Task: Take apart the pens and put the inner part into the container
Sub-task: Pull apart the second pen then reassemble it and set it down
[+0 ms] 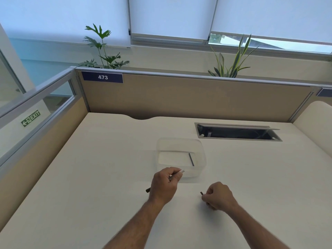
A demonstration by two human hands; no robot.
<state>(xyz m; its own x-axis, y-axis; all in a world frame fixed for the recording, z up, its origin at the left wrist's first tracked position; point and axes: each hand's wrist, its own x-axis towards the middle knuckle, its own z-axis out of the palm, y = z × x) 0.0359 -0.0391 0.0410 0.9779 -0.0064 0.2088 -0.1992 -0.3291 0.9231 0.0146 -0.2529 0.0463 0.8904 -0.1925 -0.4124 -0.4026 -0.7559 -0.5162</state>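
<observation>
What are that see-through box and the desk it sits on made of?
The container looks like clear, glossy plastic: the desk and a thin dark refill inside show through its walls. The desk seems to be cream laminate with a smooth matte finish, though its core cannot be seen.

Two bare forearms, apparently no sleeves, watch or rings.

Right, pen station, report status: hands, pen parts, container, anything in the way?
Left hand grip shut on pen barrel. Right hand shut on small dark pen piece. One refill in clear container. Nothing in the way.
</observation>
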